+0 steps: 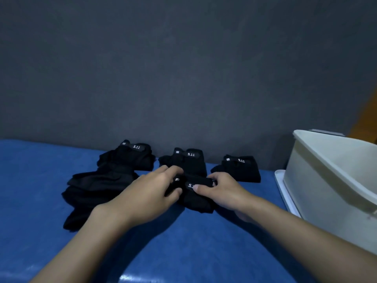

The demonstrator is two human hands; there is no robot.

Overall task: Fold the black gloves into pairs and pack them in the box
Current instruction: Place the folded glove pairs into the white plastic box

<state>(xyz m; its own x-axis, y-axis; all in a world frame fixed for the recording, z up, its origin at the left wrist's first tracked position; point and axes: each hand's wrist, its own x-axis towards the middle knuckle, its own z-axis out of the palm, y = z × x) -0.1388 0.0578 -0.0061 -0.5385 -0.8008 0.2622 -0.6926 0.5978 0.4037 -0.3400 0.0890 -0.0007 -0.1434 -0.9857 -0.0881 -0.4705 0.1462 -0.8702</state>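
You have a folded pair of black gloves (195, 196) at the centre of the frame, on the blue table (183, 242), its "5.11" strap label half hidden under your right thumb. Your left hand (151, 193) grips its left edge, fingers curled over the top and thumb tucked under. Your right hand (222, 190) pinches the right edge, thumb pressed on the label. Both hands are closed on this one bundle, which looks folded and nearly ready to set down or lift.

Behind it, along the grey wall, three folded pairs sit in a row with labels up: the left pair (130, 155), the middle pair (188, 160) just beyond your fingers, and the right pair (239, 168). So three pairs look done, and this is the fourth.

At the left of the frame lies a loose heap of unfolded gloves (95, 190); how many it holds is hard to tell.

The white box (318, 180) stands at the right edge, beside its lid (282, 188). Its inside is not visible, so you cannot tell whether anything is packed. Packing appears to be left.
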